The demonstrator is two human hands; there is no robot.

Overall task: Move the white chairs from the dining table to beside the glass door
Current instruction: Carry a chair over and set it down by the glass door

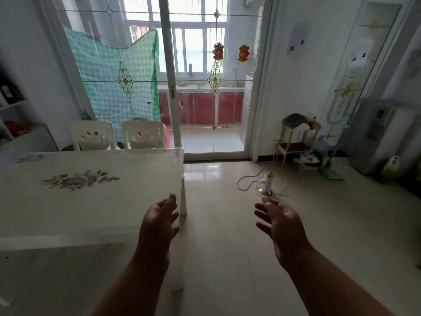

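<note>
Two white chairs stand side by side behind the far edge of the white dining table (95,201), right in front of the glass door (141,71): one chair (92,135) at the left, the other (142,135) at the right. Only their backrests show above the tabletop. My left hand (159,221) hovers open over the table's near right corner. My right hand (281,226) is open over the tiled floor, palm turned inward. Neither hand touches anything.
A small lamp-like device (267,184) with a looping white cable lies on the floor ahead of my right hand. A small gold-framed stand (296,137), a waste basket (307,168) and a water dispenser (373,135) line the right wall. A shelf unit stands at the left.
</note>
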